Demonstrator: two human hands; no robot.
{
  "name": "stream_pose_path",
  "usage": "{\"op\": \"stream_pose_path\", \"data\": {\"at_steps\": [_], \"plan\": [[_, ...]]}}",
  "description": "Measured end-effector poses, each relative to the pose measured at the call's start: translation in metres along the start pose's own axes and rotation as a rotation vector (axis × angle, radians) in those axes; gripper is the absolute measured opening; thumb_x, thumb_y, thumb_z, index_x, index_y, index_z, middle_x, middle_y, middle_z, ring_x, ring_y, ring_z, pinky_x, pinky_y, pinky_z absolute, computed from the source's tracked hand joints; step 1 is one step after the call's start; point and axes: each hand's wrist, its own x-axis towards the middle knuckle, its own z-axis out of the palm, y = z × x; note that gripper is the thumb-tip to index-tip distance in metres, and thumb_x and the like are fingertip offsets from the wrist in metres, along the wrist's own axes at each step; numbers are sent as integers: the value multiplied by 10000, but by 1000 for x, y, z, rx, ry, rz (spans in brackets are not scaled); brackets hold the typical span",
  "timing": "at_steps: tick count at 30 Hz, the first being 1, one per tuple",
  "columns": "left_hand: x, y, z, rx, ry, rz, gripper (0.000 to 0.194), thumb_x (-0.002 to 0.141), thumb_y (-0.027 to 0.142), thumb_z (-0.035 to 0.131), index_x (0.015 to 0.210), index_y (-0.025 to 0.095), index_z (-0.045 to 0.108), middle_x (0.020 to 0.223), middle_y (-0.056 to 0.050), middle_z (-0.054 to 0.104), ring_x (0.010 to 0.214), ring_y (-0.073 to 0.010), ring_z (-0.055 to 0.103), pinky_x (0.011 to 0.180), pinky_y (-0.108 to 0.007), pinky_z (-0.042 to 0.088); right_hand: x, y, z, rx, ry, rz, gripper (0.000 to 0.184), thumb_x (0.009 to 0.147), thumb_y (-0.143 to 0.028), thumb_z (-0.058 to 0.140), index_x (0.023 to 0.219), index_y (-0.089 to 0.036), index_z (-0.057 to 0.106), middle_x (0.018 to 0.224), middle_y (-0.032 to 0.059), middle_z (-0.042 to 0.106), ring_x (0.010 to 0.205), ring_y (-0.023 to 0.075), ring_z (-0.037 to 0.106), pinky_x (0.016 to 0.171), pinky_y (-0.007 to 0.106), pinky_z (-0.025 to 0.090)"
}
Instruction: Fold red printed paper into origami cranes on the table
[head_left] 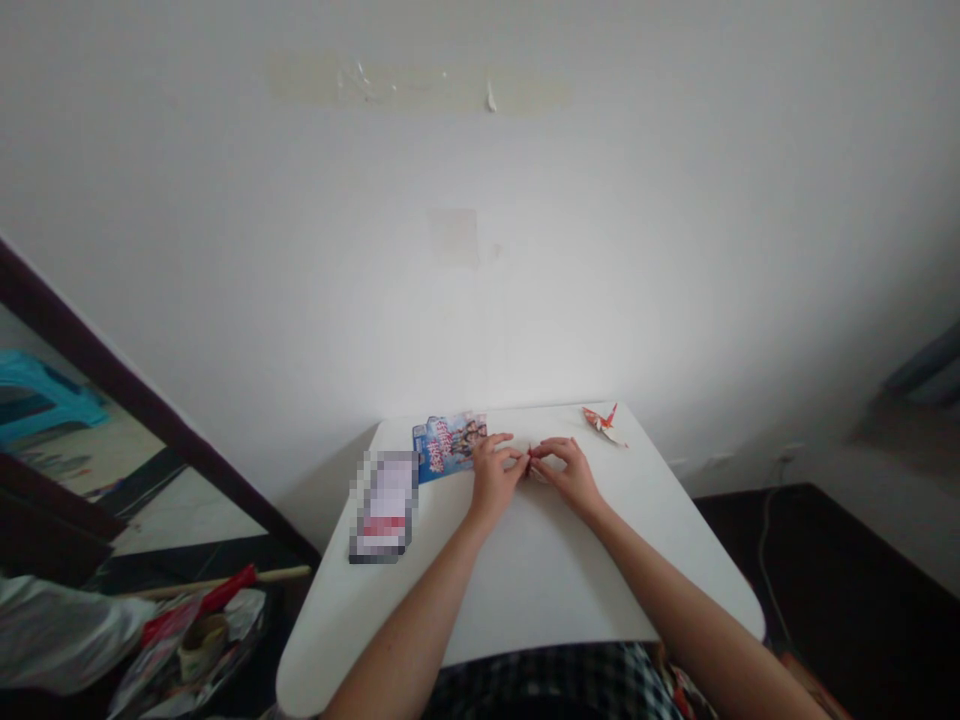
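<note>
Centrally, between the fingertips of two bare hands, was a small reddish piece [531,458], probably folded paper, at the middle of the far half of a white table [555,600]. Its exact shape could not be made out, as the fingers covered much of it. Judging by its size and look, it would have weighed almost nothing, with thin layers that were springy at the folds, fairly easy to grip, but quick to crush or tear. The best hold seemed to be a light pinch on the thicker, folded edges, one on each side, rather than on any thin point.

The left hand [493,480] came in from the left, palm down, its thumb and forefinger drawn narrow on the piece while the other fingers fanned forward and apart. The right hand [574,480] mirrored it, its fingers arched over and their tips brought close to the thumb on the piece's right side. Both forearms reached up from the bottom of the view and slanted inward, so that the hands nearly met.

Beyond the left hand, partly behind its fingers, lay a blue printed leaflet [446,445]; nearer the table's left edge was a blurred-out phone [384,505]. A red and white folded paper bird [604,422] sat near the far right corner.
</note>
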Motion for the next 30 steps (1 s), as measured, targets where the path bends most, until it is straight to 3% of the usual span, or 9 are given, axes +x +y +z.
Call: {"op": "stream_pose_path", "data": {"at_steps": [3, 8, 10, 17, 23, 30], "plan": [[0, 0, -1, 10, -3, -6, 58, 828, 251, 757, 791, 255, 800, 1145, -64, 678, 1182, -257, 559, 1115, -525, 416, 1, 1, 0, 14, 3, 11, 172, 842, -439, 686, 896, -306, 780, 986, 59, 768, 1113, 279, 647, 1153, 581, 307], [1, -1, -3, 11, -54, 16, 73, 813, 244, 769, 748, 255, 798, 1158, -70, 661, 1201, -269, 545, 1135, -545, 386, 1, -4, -2, -30, 20, 65, 133, 814, -405, 694, 819, -305, 782, 988, 47, 772, 1138, 294, 647, 1196, 670, 110], [2, -2, -4, 8, -72, 25, 70, 797, 238, 782, 729, 252, 792, 1156, -69, 659, 1201, -269, 543, 1137, -542, 383, 0, -6, -3, -34, 24, 87, 132, 799, -410, 703, 796, -304, 781, 973, 49, 772, 1137, 301, 646, 1191, 684, 87], [3, -3, -2, -3, -58, -18, 97, 726, 182, 822, 760, 263, 780, 1163, -37, 667, 1193, -254, 562, 1139, -513, 374, -1, -13, -3, -11, 12, 96, 141, 760, -420, 722, 753, -284, 757, 886, 34, 765, 1037, 284, 657, 1191, 658, 92], [0, 0, -1, -67, -84, -22, 127, 756, 155, 787, 835, 254, 777, 1187, -49, 664, 1213, -250, 573, 1133, -491, 376, -1, -13, -5, -3, 9, 99, 166, 766, -420, 700, 741, -260, 735, 859, 19, 753, 981, 258, 656, 1189, 603, 133], [0, 0, 1, -70, -83, -30, 93, 758, 168, 790, 793, 250, 764, 1186, -43, 672, 1209, -249, 577, 1128, -490, 385, -1, -15, -4, -4, 15, 93, 159, 778, -398, 670, 720, -262, 727, 842, 18, 744, 950, 252, 656, 1181, 584, 170]]}}
